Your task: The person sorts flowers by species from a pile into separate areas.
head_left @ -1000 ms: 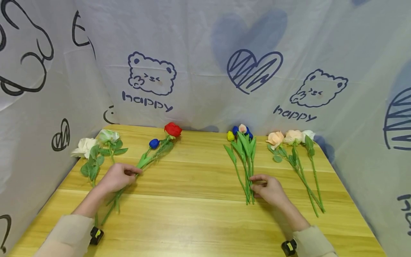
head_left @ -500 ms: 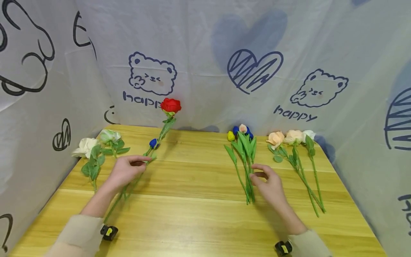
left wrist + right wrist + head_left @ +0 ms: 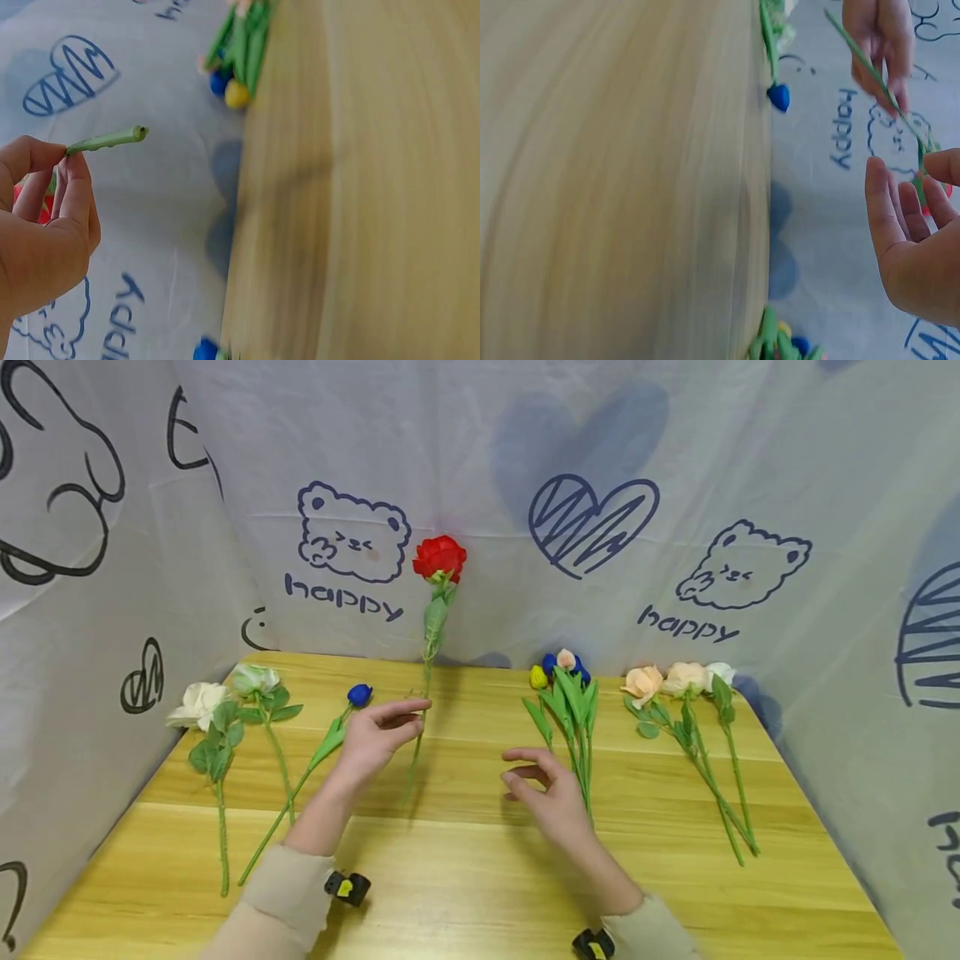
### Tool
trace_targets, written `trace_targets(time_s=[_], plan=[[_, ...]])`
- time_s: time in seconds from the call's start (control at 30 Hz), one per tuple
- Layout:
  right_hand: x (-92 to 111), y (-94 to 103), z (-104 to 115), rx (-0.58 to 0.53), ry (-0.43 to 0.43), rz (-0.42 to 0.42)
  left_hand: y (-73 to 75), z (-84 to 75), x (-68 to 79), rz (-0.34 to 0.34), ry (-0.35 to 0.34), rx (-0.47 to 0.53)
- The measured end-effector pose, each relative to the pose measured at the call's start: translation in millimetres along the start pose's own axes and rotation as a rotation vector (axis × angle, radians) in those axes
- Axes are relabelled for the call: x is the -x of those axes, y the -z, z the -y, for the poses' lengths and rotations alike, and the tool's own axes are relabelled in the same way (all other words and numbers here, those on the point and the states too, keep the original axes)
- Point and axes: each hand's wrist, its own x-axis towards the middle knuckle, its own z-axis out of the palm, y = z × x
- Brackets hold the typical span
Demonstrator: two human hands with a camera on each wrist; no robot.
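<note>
Between thumb and fingers, my left hand [image 3: 369, 745] pinches the stem of a red rose [image 3: 440, 560], raised upright above the table. In the left wrist view the cut end of its green stem [image 3: 109, 140] sticks out past the fingertips. My right hand [image 3: 553, 797] is apart from the rose, its fingers loosely bent with nothing between them. It hovers just left of a bunch of tulips [image 3: 573, 706] with blue, yellow and pink heads, hiding some of their stems. A single blue tulip [image 3: 360, 696] lies left of the rose, partly behind my left forearm.
White roses [image 3: 201, 705] lie at the left of the wooden table [image 3: 465, 893]. Peach and white roses [image 3: 686, 680] lie at the right with crossed stems. A printed cloth [image 3: 465, 460] hangs behind the table and along both sides.
My left hand has lifted the red rose off the table, away from the blue tulip, and carried it right. My right hand has left the tulip stems and moved left.
</note>
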Motion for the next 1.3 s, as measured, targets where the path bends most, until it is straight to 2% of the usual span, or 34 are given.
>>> trace_targets(time_s=[0.23,0.47,0.83,1.1,1.3], plan=[[-2.7,-23.1,1.4,-0.028,-0.028,0.100,-41.0,-3.4,-6.3,0.016,-0.047,0.130],[-7.5,-30.5,-0.8,0.011,-0.061,0.076,-62.8,3.0,-9.2,0.032,-0.037,0.213],[-8.2,-25.6,-3.1,0.078,-0.132,0.058,-73.9,10.5,-5.6,0.055,-0.054,0.208],[-7.5,-22.0,-4.5,0.091,-0.165,0.055,-78.4,13.8,-3.1,0.057,-0.105,0.177],[-9.9,-18.1,-1.9,0.088,-0.153,0.062,-78.4,10.4,-2.9,0.033,-0.172,0.139]])
